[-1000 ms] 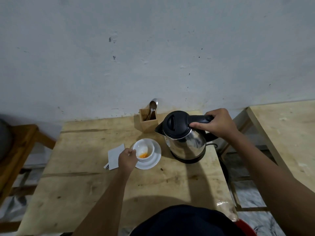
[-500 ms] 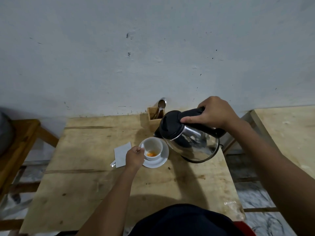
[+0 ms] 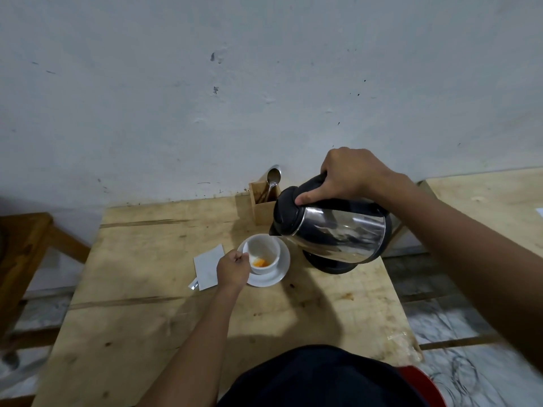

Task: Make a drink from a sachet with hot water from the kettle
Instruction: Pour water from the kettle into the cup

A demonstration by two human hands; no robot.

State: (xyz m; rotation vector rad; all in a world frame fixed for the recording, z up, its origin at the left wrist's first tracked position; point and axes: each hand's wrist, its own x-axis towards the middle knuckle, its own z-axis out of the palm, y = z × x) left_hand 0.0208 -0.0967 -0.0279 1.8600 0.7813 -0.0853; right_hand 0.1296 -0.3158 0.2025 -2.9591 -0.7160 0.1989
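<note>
Fingers [image 3: 338, 177] of the right hand [image 3: 352, 174] wrap the handle of the kettle [image 3: 332, 230], tipped, spout just above the cup [image 3: 261, 254]. The left hand [image 3: 233, 270] pinches the cup's handle on its saucer [image 3: 282, 271]. Orange powder [image 3: 260, 262] lies dry: pouring is about to start; next, tilt further, gently.

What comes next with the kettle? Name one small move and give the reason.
Probably tip the kettle slightly further: its spout hangs over the cup's rim, only orange powder lies inside, and the left hand steadies the cup.
</note>
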